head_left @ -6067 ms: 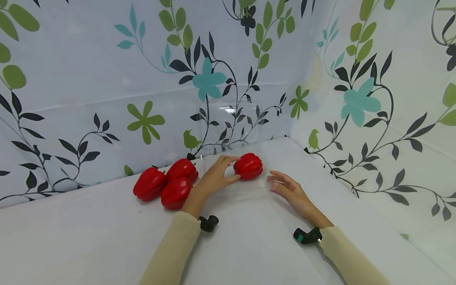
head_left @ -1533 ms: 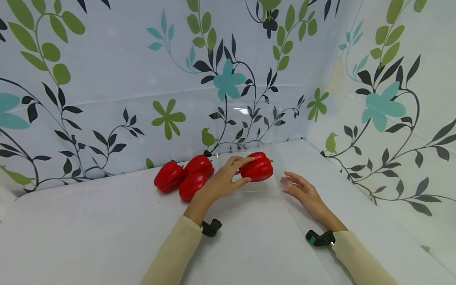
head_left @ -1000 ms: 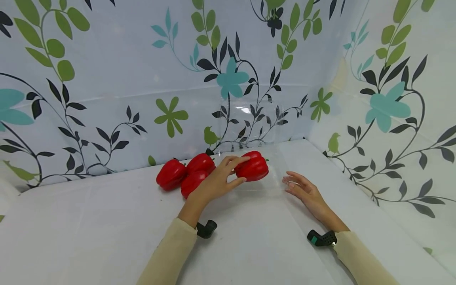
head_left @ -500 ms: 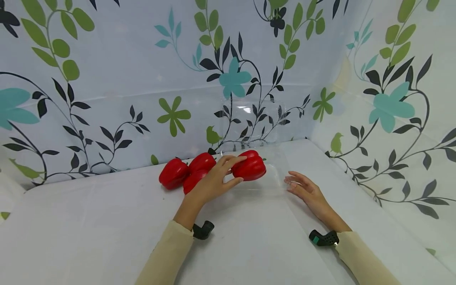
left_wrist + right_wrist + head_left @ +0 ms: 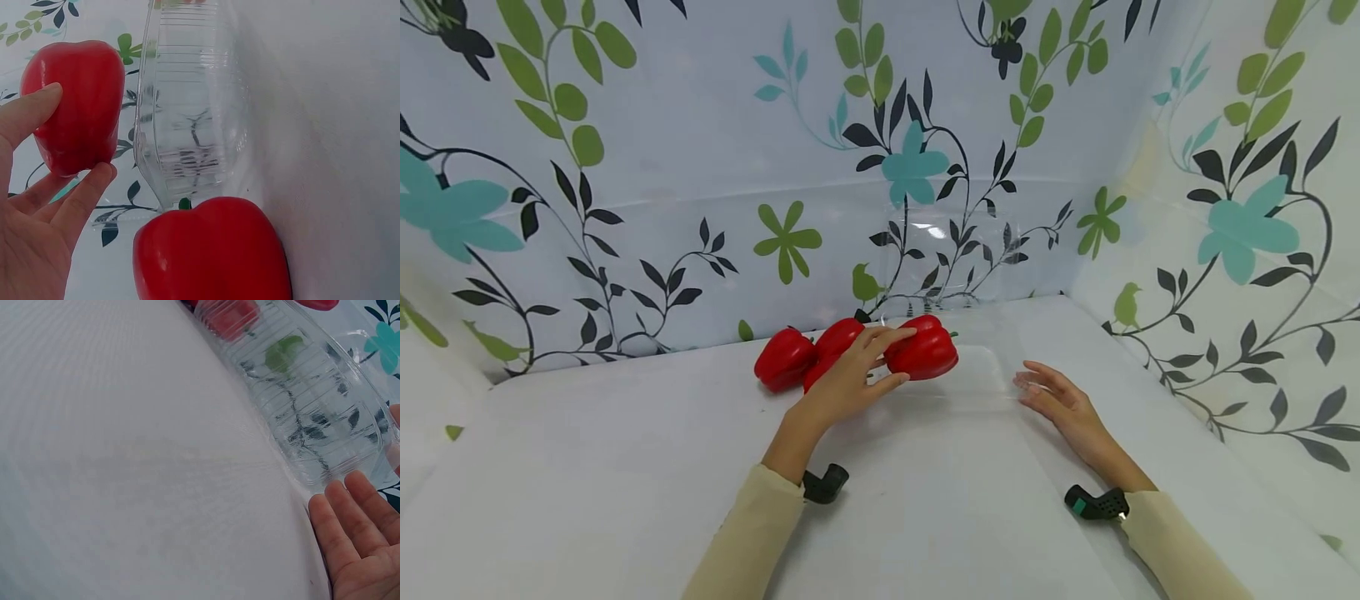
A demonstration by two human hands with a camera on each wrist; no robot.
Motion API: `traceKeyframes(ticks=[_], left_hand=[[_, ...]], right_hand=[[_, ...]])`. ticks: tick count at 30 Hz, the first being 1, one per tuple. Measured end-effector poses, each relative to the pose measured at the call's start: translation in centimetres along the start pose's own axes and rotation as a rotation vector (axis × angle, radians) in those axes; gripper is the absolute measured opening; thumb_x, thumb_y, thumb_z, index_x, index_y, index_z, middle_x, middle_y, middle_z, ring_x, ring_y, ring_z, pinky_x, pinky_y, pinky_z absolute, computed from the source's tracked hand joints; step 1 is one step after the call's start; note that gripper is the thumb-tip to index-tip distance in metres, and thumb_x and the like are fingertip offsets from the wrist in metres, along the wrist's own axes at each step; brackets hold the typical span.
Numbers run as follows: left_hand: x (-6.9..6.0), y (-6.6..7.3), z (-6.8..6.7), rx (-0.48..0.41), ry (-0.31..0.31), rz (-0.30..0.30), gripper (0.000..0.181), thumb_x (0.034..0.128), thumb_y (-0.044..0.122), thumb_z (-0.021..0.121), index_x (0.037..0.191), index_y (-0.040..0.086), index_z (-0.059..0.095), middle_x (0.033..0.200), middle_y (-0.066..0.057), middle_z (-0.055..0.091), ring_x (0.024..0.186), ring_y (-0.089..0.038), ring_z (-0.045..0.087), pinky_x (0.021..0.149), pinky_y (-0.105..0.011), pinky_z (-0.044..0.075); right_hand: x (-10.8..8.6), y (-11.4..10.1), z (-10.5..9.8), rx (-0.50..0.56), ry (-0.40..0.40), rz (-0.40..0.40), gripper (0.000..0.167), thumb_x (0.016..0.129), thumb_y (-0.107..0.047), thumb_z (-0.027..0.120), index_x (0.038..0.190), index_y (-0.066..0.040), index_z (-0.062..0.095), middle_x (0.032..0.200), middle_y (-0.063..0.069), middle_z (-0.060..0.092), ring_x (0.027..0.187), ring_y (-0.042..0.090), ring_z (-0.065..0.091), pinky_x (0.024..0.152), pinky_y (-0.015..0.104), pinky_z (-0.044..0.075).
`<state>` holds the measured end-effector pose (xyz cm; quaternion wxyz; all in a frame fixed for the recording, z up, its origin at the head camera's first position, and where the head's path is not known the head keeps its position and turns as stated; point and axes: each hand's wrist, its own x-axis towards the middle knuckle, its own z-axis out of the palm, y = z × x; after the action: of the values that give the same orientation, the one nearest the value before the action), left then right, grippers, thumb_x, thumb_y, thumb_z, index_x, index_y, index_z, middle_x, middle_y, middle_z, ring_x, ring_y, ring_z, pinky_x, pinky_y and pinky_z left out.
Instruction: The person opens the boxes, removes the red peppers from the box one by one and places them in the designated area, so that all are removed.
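Note:
My left hand (image 5: 842, 375) holds a red bell pepper (image 5: 925, 348) between thumb and fingers. It hangs over the left part of a clear plastic container (image 5: 981, 367), its green stem pointing right. In the left wrist view this pepper (image 5: 81, 106) is apart from the container's wall (image 5: 194, 125). My right hand (image 5: 1063, 408) rests at the container's right end. In the right wrist view, straight fingers (image 5: 350, 519) of that hand touch the clear end wall, while the rest is cut off by the frame.
Three more red bell peppers (image 5: 784, 360) lie clustered left of the container, partly hidden by my left hand. The container's transparent lid (image 5: 940, 250) stands raised against the patterned backdrop (image 5: 700, 150). A white cloth (image 5: 647, 483) covers the table.
Earlier the pepper lay in the container. My left hand has taken hold of it, lifted it and shifted it left toward the others. My right hand stays at the container; the head view has turned left.

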<state>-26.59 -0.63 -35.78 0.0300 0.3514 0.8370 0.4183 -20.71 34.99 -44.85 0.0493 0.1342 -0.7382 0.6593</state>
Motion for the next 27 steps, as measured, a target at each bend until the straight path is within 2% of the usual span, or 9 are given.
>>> traceKeyframes(ticks=[4, 8, 16, 20, 27], left_hand=[[-0.4, -0.2, -0.1, 0.01, 0.004, -0.001, 0.065, 0.0902, 0.022, 0.07, 0.147, 0.03, 0.039, 0.145, -0.006, 0.038, 0.127, -0.03, 0.05, 0.091, -0.048, 0.053], [-0.9, -0.5, -0.4, 0.024, 0.011, 0.018, 0.065, 0.0904, 0.021, 0.07, 0.147, 0.029, 0.039, 0.144, -0.006, 0.039, 0.128, -0.027, 0.047, 0.092, -0.047, 0.053], [-1.8, -0.3, -1.3, 0.079, 0.036, 0.018, 0.066, 0.0898, 0.021, 0.071, 0.147, 0.029, 0.039, 0.141, -0.005, 0.041, 0.127, -0.025, 0.044, 0.089, -0.044, 0.055], [-2.2, -0.4, -1.6, 0.086, 0.047, 0.008, 0.066, 0.0897, 0.02, 0.071, 0.147, 0.029, 0.039, 0.141, -0.005, 0.041, 0.127, -0.024, 0.044, 0.089, -0.042, 0.055], [-2.9, -0.5, -2.0, 0.09, 0.047, -0.02, 0.067, 0.0892, 0.021, 0.072, 0.147, 0.031, 0.038, 0.144, -0.003, 0.039, 0.133, -0.024, 0.039, 0.092, -0.043, 0.054]], right_hand=[[-0.1, -0.2, 0.0, 0.013, -0.004, -0.007, 0.05, 0.103, -0.007, 0.047, 0.148, 0.005, 0.029, 0.143, 0.025, 0.042, 0.123, 0.007, 0.053, 0.095, 0.026, 0.051], [-0.2, -0.3, 0.0, 0.021, -0.001, -0.006, 0.049, 0.103, -0.007, 0.047, 0.148, 0.003, 0.031, 0.141, 0.026, 0.044, 0.122, 0.008, 0.054, 0.095, 0.027, 0.051], [0.1, -0.2, -0.2, 0.058, -0.049, -0.072, 0.048, 0.102, -0.003, 0.045, 0.148, 0.004, 0.031, 0.137, 0.009, 0.052, 0.123, 0.007, 0.053, 0.095, 0.025, 0.05], [0.1, -0.2, -0.2, 0.056, -0.041, -0.062, 0.049, 0.102, -0.004, 0.046, 0.148, 0.004, 0.03, 0.136, 0.004, 0.053, 0.123, 0.006, 0.053, 0.095, 0.025, 0.05], [0.0, -0.2, 0.0, 0.04, -0.015, -0.036, 0.05, 0.102, -0.004, 0.047, 0.148, 0.006, 0.029, 0.137, 0.009, 0.051, 0.123, 0.007, 0.054, 0.094, 0.025, 0.051]])
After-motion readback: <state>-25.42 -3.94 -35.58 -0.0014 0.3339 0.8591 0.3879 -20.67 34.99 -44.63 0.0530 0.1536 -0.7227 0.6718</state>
